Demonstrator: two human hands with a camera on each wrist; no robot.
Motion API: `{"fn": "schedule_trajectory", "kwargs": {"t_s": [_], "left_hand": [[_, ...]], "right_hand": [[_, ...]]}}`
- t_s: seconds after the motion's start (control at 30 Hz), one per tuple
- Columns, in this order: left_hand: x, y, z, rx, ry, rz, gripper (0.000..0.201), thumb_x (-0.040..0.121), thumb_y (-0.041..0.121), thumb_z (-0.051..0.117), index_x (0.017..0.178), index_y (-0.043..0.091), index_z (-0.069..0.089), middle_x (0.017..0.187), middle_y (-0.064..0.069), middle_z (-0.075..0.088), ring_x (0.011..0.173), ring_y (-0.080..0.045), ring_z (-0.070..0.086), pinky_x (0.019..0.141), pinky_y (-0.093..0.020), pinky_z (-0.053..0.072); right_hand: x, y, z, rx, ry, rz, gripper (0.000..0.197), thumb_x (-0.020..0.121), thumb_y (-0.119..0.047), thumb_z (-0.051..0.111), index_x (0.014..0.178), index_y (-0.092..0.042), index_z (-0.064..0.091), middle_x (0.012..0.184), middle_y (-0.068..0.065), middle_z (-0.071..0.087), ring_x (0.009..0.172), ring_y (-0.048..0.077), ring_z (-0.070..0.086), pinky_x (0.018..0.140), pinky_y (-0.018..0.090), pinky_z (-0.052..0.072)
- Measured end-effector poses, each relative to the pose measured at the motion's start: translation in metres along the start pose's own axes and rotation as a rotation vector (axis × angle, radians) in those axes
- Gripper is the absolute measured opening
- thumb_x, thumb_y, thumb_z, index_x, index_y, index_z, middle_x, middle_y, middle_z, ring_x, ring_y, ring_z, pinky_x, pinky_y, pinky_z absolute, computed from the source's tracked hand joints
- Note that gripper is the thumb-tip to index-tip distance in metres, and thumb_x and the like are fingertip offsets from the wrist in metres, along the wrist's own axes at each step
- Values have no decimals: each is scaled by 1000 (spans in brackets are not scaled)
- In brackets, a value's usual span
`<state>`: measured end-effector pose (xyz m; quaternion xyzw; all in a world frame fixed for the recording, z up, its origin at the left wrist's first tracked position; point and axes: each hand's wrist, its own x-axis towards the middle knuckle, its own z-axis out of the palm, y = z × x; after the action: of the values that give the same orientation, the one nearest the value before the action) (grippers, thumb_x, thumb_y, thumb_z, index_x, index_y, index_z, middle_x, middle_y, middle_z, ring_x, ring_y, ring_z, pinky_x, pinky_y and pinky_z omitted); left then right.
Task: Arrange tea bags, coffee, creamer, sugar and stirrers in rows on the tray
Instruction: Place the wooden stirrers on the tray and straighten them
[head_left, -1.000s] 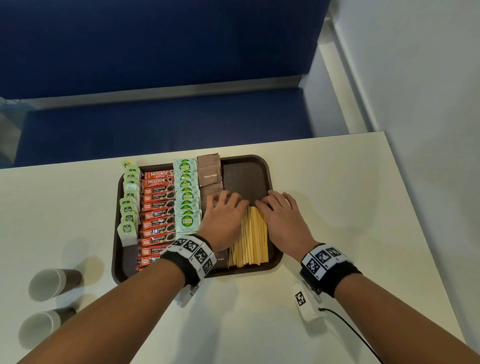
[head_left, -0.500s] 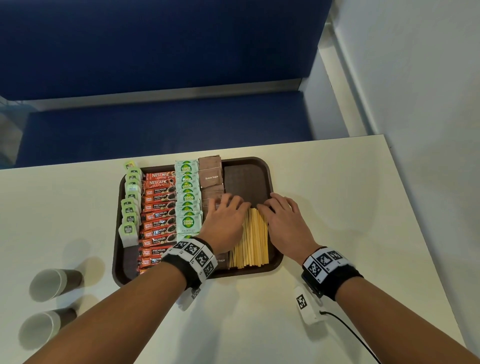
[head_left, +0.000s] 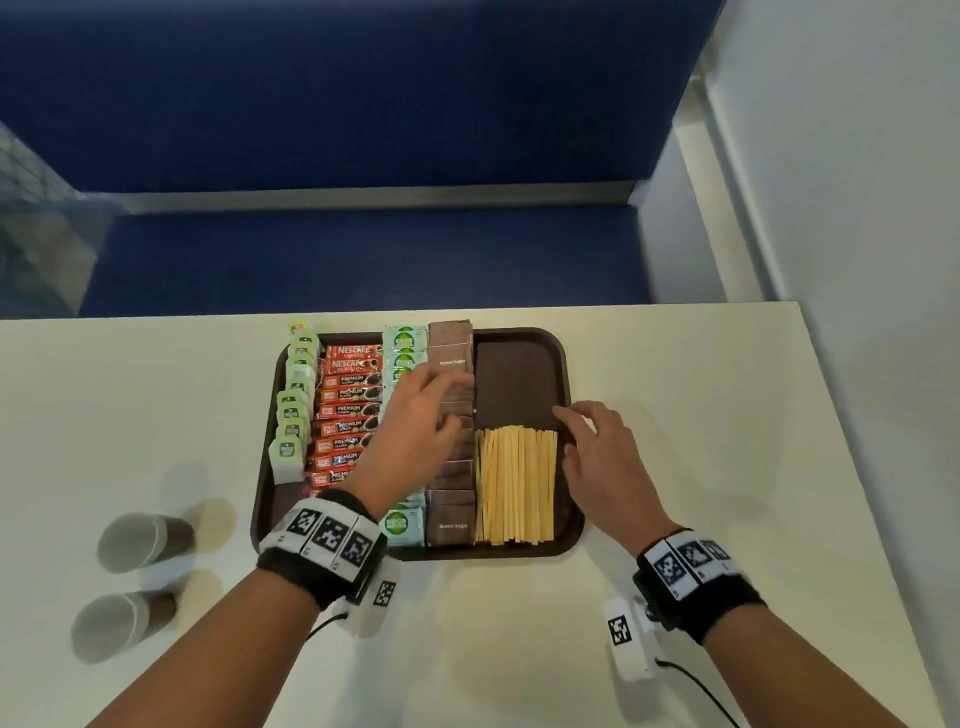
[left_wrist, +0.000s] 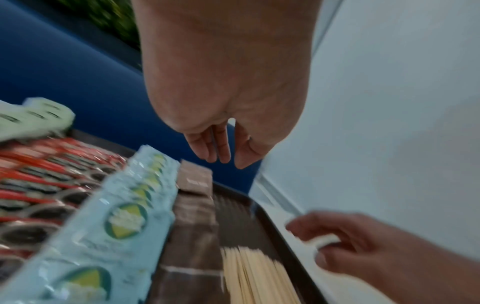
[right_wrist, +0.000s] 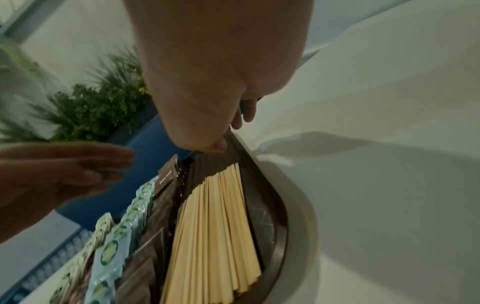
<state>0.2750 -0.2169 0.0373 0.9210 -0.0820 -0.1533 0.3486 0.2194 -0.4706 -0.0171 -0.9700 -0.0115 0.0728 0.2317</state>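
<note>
A dark brown tray (head_left: 519, 364) on the white table holds rows, from left to right: green tea bags (head_left: 293, 415), red coffee sachets (head_left: 348, 410), pale blue creamer packets (head_left: 405, 343), brown sugar packets (head_left: 451, 343) and a bundle of wooden stirrers (head_left: 517, 483). My left hand (head_left: 431, 410) hovers over the creamer and sugar rows with its fingers relaxed and empty; in the left wrist view its fingers (left_wrist: 221, 148) hang down above the sugar (left_wrist: 194, 181). My right hand (head_left: 582, 431) is by the tray's right rim beside the stirrers (right_wrist: 215, 236), its fingers (right_wrist: 228, 133) loose and holding nothing.
Two paper cups (head_left: 140, 540) (head_left: 117, 623) stand on the table (head_left: 701, 415) left of the tray. A blue bench (head_left: 363, 260) runs behind the table's far edge. A white wall (head_left: 857, 208) closes the right side. The tray's far right part is bare.
Both hands have lifted off the stirrers and moved apart: the left one leftward over the sugar and creamer, the right one to the tray's right rim. The stirrer bundle is now uncovered.
</note>
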Motion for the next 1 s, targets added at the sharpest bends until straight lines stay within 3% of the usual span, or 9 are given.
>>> {"fn": "schedule_trajectory", "kwargs": {"t_s": [0.07, 0.13, 0.27, 0.47, 0.6, 0.7, 0.87, 1.0], "left_hand": [[-15, -15, -27, -59, 116, -64, 44, 107, 12, 57, 148, 29, 57, 149, 9, 45, 134, -3, 44, 118, -27, 34], [-32, -37, -49, -61, 237, -144, 43, 107, 11, 57, 146, 26, 59, 149, 5, 51, 132, -9, 52, 118, -36, 42], [-66, -81, -73, -92, 399, -347, 41, 107, 12, 58, 148, 19, 57, 147, -5, 59, 125, -13, 55, 109, -36, 45], [-78, -121, -64, -128, 337, -599, 59, 106, 5, 54, 162, 8, 37, 159, -19, 46, 146, -35, 47, 120, -50, 40], [-69, -132, -59, -167, 316, -643, 56, 106, 9, 53, 160, 6, 37, 151, -20, 51, 139, -37, 51, 115, -54, 47], [-60, -140, -61, -202, 309, -650, 46, 104, 13, 55, 148, 6, 47, 137, -16, 57, 129, -37, 57, 106, -55, 52], [-59, -130, -67, -212, 332, -625, 26, 104, 11, 61, 129, 4, 58, 115, -8, 60, 101, -26, 58, 73, -35, 44], [-62, -113, -67, -238, 342, -589, 13, 107, 13, 61, 119, 14, 55, 109, -5, 59, 97, -27, 57, 82, -39, 43]], "right_hand": [[-5, -2, -4, 105, 59, 54, 43, 106, -13, 59, 149, -18, 56, 143, 2, 53, 129, 18, 49, 107, 33, 49], [-9, -5, -6, 185, 101, 109, 40, 107, -14, 58, 146, -20, 58, 137, -1, 53, 123, 14, 49, 100, 28, 45], [-13, -5, -1, 323, 184, 229, 38, 106, -14, 60, 144, -20, 58, 132, -1, 51, 113, 17, 56, 92, 31, 47], [-3, 6, 10, 335, 191, 349, 40, 105, -12, 61, 146, -12, 57, 135, 14, 55, 109, 28, 61, 94, 37, 48], [9, 0, 17, 284, 122, 320, 41, 107, -15, 60, 147, -10, 55, 131, 12, 58, 108, 27, 61, 93, 37, 47], [20, -3, 25, 243, 80, 317, 40, 107, -16, 59, 147, -11, 55, 129, 10, 60, 111, 27, 62, 97, 40, 51], [20, -4, 29, 239, 91, 310, 41, 106, -7, 59, 147, -14, 54, 125, 6, 59, 102, 18, 59, 88, 30, 48], [13, -1, 30, 247, 94, 327, 42, 108, -7, 53, 150, -16, 52, 130, 6, 58, 102, 14, 55, 89, 27, 45]]}}
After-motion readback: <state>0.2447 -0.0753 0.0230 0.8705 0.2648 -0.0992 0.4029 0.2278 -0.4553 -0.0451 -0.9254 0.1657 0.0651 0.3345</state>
